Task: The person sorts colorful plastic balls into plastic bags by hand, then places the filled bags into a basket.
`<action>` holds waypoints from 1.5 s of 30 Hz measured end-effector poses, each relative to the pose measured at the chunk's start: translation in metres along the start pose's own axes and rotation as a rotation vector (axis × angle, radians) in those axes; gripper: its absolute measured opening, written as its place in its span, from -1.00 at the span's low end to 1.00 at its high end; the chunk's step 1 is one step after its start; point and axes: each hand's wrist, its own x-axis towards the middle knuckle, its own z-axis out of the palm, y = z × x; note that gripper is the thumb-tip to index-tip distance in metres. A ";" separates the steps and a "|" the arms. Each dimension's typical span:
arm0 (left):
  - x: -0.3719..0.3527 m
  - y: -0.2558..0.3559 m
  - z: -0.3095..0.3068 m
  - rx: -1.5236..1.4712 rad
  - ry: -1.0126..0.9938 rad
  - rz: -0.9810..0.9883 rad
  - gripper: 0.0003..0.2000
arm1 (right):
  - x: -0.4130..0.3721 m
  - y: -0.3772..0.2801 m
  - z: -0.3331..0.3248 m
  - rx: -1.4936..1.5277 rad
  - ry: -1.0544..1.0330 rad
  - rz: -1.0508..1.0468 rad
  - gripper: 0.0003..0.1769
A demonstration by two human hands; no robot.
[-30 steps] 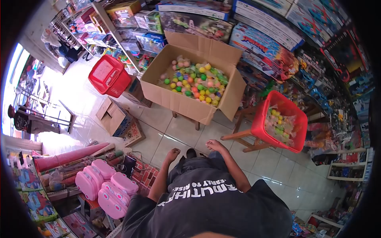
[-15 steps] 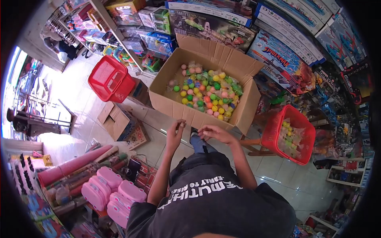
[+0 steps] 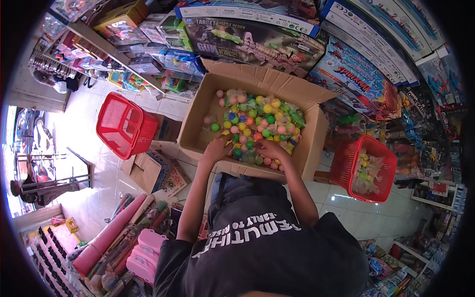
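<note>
A large open cardboard box stands in front of me, filled with clear bags of small coloured balls. Both my arms reach over its near wall. My left hand lies on the balls at the near left of the pile, fingers bent. My right hand lies on the bags at the near middle, fingers curled over them. Whether either hand grips a bag is unclear. My black printed shirt hides the floor below.
An empty red basket lies tipped on the floor at left. At right, another red basket holds bagged balls. Boxed toys fill the shelves behind. Near left are a small open carton, rolled mats and pink cases.
I have leaned forward toward the box. Both hands rose from near my waist, passed over the near wall and came down onto the balls.
</note>
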 end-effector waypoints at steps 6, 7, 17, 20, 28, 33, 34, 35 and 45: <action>0.051 -0.046 0.016 0.128 -0.262 0.028 -0.64 | 0.056 -0.003 0.006 -0.078 0.112 -0.051 -0.55; 0.061 -0.052 0.019 0.129 -0.289 0.048 -0.64 | 0.070 0.005 0.009 -0.103 0.187 -0.104 -0.53; 0.100 -0.075 0.039 0.035 -0.258 0.186 -0.65 | 0.113 0.007 0.031 -0.307 0.663 -0.023 -0.53; 0.100 -0.080 0.046 -0.002 -0.277 0.159 -0.62 | 0.113 0.003 0.030 -0.290 0.652 -0.004 -0.54; 0.099 -0.074 0.040 -0.017 -0.327 0.124 -0.64 | 0.121 0.000 0.015 -0.212 0.558 0.053 -0.59; 0.100 -0.080 0.046 -0.117 -0.244 0.206 -0.59 | 0.110 0.006 0.009 -0.108 0.479 -0.004 -0.58; 0.102 -0.078 0.045 -0.225 -0.254 0.126 -0.56 | 0.106 0.005 0.007 -0.059 0.479 -0.062 -0.57; 0.103 -0.076 0.043 -0.331 -0.264 0.045 -0.53 | 0.102 0.003 0.006 -0.008 0.479 -0.120 -0.57; 0.097 -0.018 0.000 -0.815 -0.424 -0.278 -0.49 | 0.062 -0.018 -0.012 0.144 0.265 -0.206 -0.52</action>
